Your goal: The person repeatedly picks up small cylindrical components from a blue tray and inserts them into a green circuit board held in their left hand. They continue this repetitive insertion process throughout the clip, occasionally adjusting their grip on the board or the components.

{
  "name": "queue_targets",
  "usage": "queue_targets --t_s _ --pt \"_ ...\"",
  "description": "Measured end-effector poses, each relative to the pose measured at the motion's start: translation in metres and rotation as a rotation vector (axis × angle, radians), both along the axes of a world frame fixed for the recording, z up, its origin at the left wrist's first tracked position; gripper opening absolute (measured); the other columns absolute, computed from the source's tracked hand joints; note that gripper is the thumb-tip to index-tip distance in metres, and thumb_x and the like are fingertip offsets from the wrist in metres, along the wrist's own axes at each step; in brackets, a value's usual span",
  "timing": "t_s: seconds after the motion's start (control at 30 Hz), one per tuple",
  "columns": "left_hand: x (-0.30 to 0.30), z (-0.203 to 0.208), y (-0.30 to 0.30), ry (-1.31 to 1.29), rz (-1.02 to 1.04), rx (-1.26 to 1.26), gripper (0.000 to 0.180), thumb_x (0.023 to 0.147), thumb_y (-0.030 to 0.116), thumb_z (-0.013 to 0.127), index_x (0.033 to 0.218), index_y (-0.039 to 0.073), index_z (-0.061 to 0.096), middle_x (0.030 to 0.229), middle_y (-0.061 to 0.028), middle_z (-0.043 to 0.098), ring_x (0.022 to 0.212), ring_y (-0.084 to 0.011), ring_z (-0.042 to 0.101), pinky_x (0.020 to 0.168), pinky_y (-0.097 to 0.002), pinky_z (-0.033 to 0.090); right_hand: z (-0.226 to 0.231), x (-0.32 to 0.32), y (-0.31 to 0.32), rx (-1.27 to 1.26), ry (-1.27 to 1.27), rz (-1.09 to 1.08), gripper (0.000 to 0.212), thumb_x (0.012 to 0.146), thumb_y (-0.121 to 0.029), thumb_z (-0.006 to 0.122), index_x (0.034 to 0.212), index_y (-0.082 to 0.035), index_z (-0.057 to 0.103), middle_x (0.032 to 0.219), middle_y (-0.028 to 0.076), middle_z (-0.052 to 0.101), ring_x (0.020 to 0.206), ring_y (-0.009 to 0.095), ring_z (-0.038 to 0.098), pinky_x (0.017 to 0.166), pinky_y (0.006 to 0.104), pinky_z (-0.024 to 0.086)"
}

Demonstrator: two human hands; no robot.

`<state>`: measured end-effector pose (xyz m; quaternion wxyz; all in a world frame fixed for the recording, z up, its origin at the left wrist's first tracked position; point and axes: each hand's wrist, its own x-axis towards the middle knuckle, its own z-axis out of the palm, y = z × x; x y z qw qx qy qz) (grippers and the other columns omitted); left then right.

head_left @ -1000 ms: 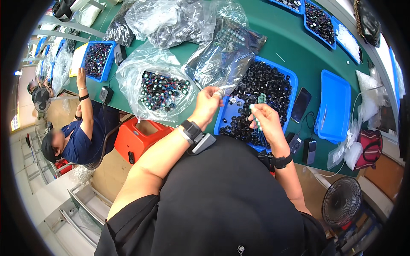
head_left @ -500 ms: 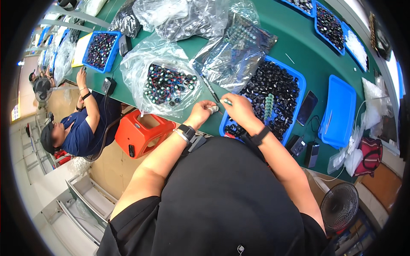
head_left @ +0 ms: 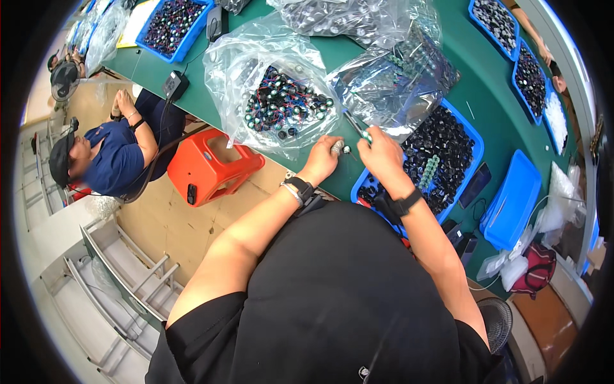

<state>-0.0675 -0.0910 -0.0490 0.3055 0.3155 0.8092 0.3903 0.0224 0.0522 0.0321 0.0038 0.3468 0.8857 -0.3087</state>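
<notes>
My left hand (head_left: 322,158) is closed, its fingertips pinching a small pale round part (head_left: 337,148) just above the table. My right hand (head_left: 382,155) is wrapped round a slim pen-like tool (head_left: 353,120) with a dark and light shaft, pointing away from me; its exact kind I cannot make out. Beyond my left hand, a clear plastic bag (head_left: 225,73) lies spread, with a heap of small round parts on red and blue wires (head_left: 288,102) on it. Under and right of my right forearm sits a blue tray (head_left: 474,144) full of black caps (head_left: 441,134), with a strip of green pieces (head_left: 430,171) on top.
Filled plastic bags (head_left: 390,83) cover the table's far middle. Blue bins (head_left: 529,80) line the right far edge, and an empty blue tray (head_left: 511,201) lies at right. At left are a seated co-worker (head_left: 118,157) and a red stool (head_left: 208,166). Another person's arm (head_left: 534,32) reaches in at the far right.
The view has shifted, so the table things sit farther right. Both my hands keep their grips close together. The co-worker's hands have come together away from the bin; another person's arm now shows at far right.
</notes>
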Motion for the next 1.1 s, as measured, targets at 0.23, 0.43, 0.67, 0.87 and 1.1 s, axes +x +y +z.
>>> queue_targets --t_s 0.23,0.43,0.67,0.87,1.1 --pt "0.001 0.026 -0.001 -0.093 -0.107 -0.022 0.042 0.074 0.001 0.064 0.115 0.007 0.057 0.095 -0.0098 0.049 0.082 -0.0256 0.056 0.077 -0.036 0.046 0.032 0.032 -0.013 -0.025 -0.12 0.223 0.022 0.082 -0.02 0.056 0.097 -0.005 0.061 0.067 0.013 0.064 0.064 0.035 0.063 0.066 0.0445 0.049" --pt "0.003 0.014 0.001 0.039 -0.091 -0.014 0.04 0.072 -0.003 0.063 0.11 0.01 0.06 0.091 -0.0068 0.049 0.073 -0.02 0.055 0.07 -0.033 0.047 0.019 0.03 -0.021 0.071 -0.082 0.297 0.016 0.08 -0.018 0.059 0.09 -0.006 0.062 0.066 0.012 0.064 0.062 0.03 0.064 0.061 0.0426 0.048" --pt "0.002 0.013 0.001 0.04 -0.087 -0.032 0.038 0.072 -0.002 0.063 0.108 0.011 0.06 0.093 -0.0062 0.05 0.073 -0.0201 0.055 0.07 -0.0337 0.047 0.021 0.023 -0.021 0.146 -0.112 0.318 0.015 0.078 -0.018 0.06 0.082 -0.004 0.06 0.063 0.014 0.063 0.059 0.03 0.063 0.058 0.041 0.049" --pt "0.001 0.014 0.002 0.025 -0.086 -0.034 0.037 0.072 -0.002 0.064 0.107 0.011 0.06 0.093 -0.0066 0.049 0.074 -0.0219 0.056 0.07 -0.0343 0.047 0.023 0.012 -0.021 0.153 -0.159 0.338 0.015 0.077 -0.017 0.06 0.078 -0.002 0.06 0.064 0.015 0.063 0.061 0.031 0.064 0.059 0.0404 0.05" --pt "-0.002 0.02 0.003 -0.001 -0.093 -0.06 0.038 0.072 -0.001 0.061 0.107 0.011 0.059 0.095 -0.0078 0.05 0.081 -0.0249 0.056 0.073 -0.0363 0.047 0.021 -0.015 -0.013 0.159 -0.238 0.364 0.012 0.072 -0.009 0.056 0.07 -0.002 0.066 0.071 0.018 0.065 0.071 0.031 0.066 0.065 0.0401 0.051"
